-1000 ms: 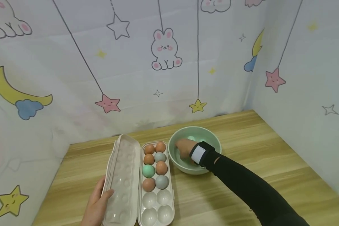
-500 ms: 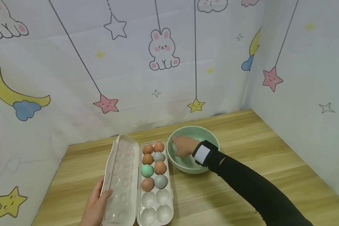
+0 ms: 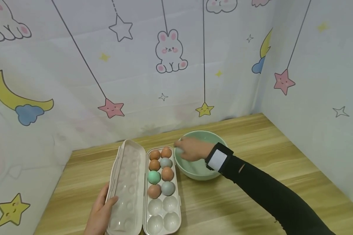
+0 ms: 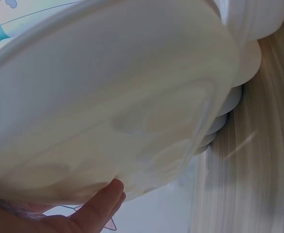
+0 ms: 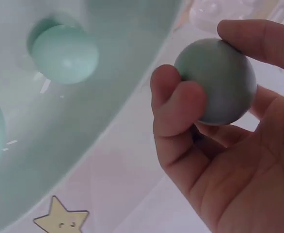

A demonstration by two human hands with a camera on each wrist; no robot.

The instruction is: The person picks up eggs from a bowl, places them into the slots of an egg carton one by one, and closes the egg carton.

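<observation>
An open cream egg carton [image 3: 174, 209] lies on the wooden table, its lid [image 3: 126, 182] folded out to the left. Several brown, grey and green eggs [image 3: 161, 174] fill its far cups; the near cups are bare. My left hand [image 3: 103, 207] holds the lid's left edge, thumb on top, and a finger [image 4: 101, 206] shows under the lid [image 4: 113, 97]. My right hand [image 3: 180, 147] hovers over the left rim of a pale green bowl [image 3: 200, 174]. It pinches a grey-green egg [image 5: 217, 80] between thumb and fingers [image 5: 173, 97]. Two green eggs [image 5: 64, 53] lie in the bowl [image 5: 98, 126].
Cartoon-printed cloth walls close the table at the back, left and right. Bare wood lies right of the bowl [image 3: 267, 153] and in front of it. The table's near edge is out of view.
My right hand has risen out of the bowl with an egg and moved left to the rim beside the carton. The left hand and carton have stayed put.
</observation>
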